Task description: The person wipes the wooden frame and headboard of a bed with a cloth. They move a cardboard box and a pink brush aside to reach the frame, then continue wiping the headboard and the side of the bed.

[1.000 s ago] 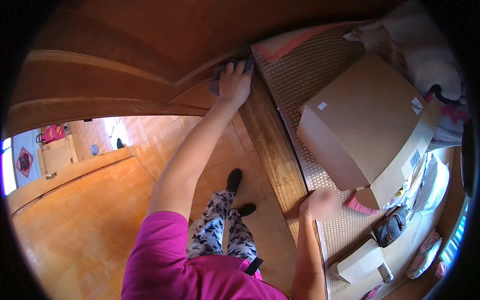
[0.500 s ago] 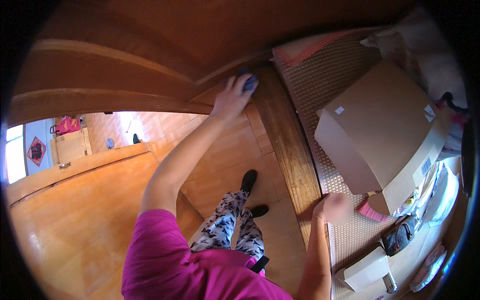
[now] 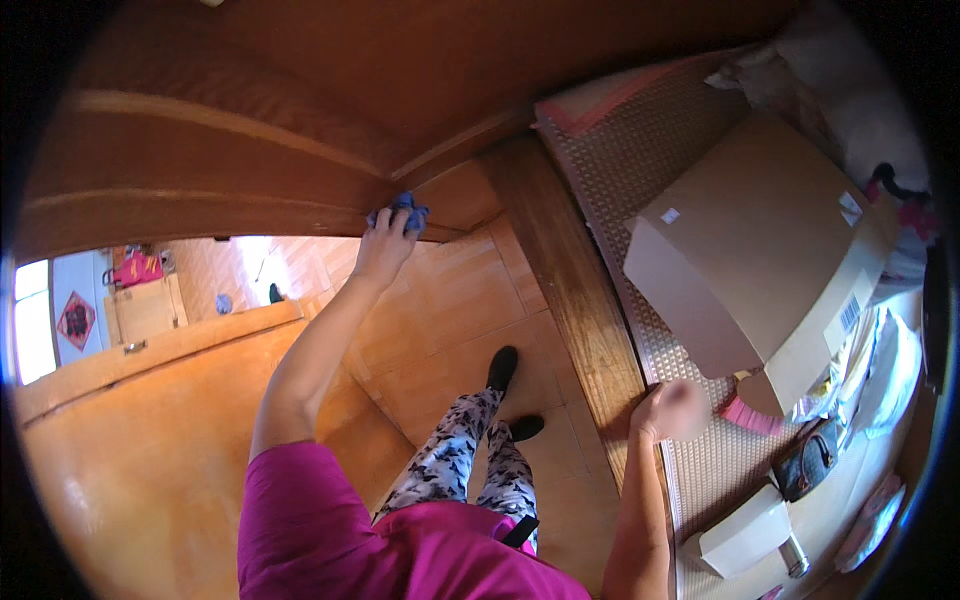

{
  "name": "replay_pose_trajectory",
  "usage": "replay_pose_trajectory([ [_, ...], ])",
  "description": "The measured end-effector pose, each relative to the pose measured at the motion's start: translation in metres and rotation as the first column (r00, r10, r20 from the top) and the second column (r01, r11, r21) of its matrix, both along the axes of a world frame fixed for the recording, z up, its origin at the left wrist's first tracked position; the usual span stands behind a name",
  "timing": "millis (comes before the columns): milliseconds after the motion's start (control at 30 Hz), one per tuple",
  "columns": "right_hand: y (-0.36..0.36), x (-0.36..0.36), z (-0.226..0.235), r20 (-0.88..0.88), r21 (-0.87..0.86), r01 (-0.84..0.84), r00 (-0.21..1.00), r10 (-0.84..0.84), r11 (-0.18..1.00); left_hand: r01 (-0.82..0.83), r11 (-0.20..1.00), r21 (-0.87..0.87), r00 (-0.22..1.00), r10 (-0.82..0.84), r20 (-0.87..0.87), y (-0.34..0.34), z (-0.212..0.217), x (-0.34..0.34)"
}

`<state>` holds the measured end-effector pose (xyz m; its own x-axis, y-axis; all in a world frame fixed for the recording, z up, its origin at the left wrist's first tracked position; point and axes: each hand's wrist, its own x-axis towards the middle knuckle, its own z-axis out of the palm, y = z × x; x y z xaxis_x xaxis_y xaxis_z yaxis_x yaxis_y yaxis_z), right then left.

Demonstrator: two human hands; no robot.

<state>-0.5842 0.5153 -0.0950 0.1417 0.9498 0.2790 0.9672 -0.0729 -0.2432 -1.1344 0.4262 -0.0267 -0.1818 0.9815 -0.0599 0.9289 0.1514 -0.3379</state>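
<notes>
My left hand (image 3: 388, 240) is closed around a crumpled blue cloth (image 3: 408, 212). It presses the cloth against the lower edge of a dark brown wooden panel (image 3: 300, 170) with raised trim. My right hand (image 3: 672, 410) is by the wooden bed rail (image 3: 590, 290), over the edge of the woven mat (image 3: 620, 160). A blurred patch covers its fingers, so their shape is hidden. Beyond that hand a large brown cardboard box (image 3: 760, 230) lies on the mat, one flap hanging toward me.
An orange-brown wooden door (image 3: 180, 450) fills the lower left, with a latch on its edge. Beside the box lie a dark handbag (image 3: 806, 462), an open white box (image 3: 745, 540) and plastic bags (image 3: 885, 375). My feet stand on the tiled floor (image 3: 450, 280).
My left hand has moved left and nearer with the cloth, from the corner by the bed rail along the panel's lower edge. My right hand stays at the bed edge.
</notes>
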Motion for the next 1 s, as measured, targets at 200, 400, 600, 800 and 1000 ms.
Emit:
replay_pose_trajectory([
  [200, 0.002, 0.002, 0.012, 0.032, -0.424, 0.173, 0.984, -0.176, 0.889, 0.244, 0.911, 0.334, 0.963, -0.269, 0.032, 0.128, 0.049, 0.049],
  [400, -0.005, -0.012, 0.012, -0.06, -0.125, 0.116, 0.99, -0.124, 0.985, 0.033, 0.97, 0.242, 0.975, -0.085, 0.207, 0.13, 0.007, 0.024],
  [600, -0.003, -0.014, 0.016, -0.021, -0.131, 0.104, 0.994, -0.108, 0.986, -0.25, 0.939, 0.235, 0.829, 0.082, 0.553, 0.115, -0.006, 0.046],
  [800, 0.002, -0.014, 0.019, 0.025, -0.107, 0.049, 0.999, -0.047, 0.993, -0.226, 0.897, 0.379, 0.835, -0.022, 0.55, 0.174, -0.026, 0.072],
  [1000, 0.014, -0.047, 0.066, 0.013, -0.251, 0.14, 0.99, -0.141, 0.958, -0.223, 0.892, 0.394, 0.857, -0.013, 0.515, 0.143, -0.031, 0.166],
])
